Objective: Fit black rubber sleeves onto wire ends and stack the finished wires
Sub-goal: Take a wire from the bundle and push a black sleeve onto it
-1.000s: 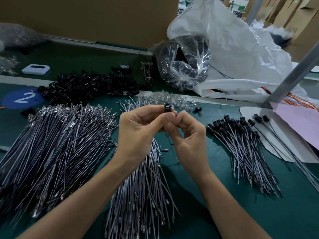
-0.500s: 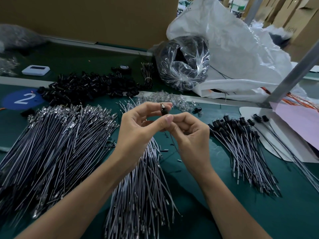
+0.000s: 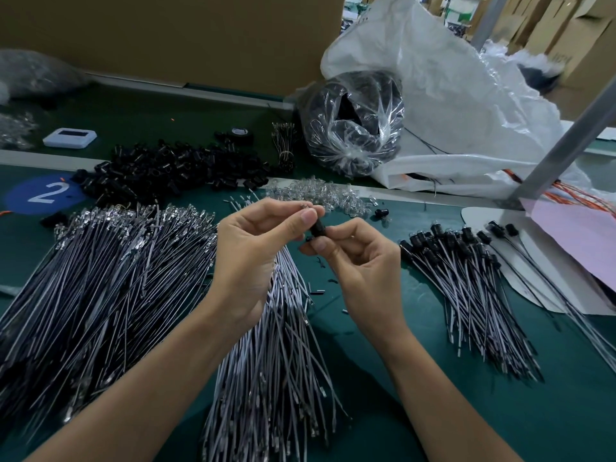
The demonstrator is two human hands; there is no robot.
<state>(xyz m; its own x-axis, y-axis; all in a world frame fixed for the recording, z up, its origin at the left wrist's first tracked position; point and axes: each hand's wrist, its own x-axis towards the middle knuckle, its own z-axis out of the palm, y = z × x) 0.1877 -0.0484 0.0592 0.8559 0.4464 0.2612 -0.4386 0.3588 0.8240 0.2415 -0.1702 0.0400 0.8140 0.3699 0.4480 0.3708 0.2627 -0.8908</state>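
Observation:
Above the green table my left hand pinches a small metal-tipped wire end between thumb and forefinger. My right hand pinches a black rubber sleeve just below it, the two hands almost touching. Bare grey wires lie in a big heap at the left and a smaller bundle under my hands. Finished wires with black sleeves are stacked to the right. Loose black sleeves are piled at the back.
A heap of small clear bulbs lies behind my hands. A clear bag of black parts and a large white sack stand at the back right. A grey metal post and pink paper are at the right, a white device far left.
The sleeve was upright at my fingertips. It has since dropped lower and tilted into my right fingers, while my left fingers now hold the metal-tipped end above it.

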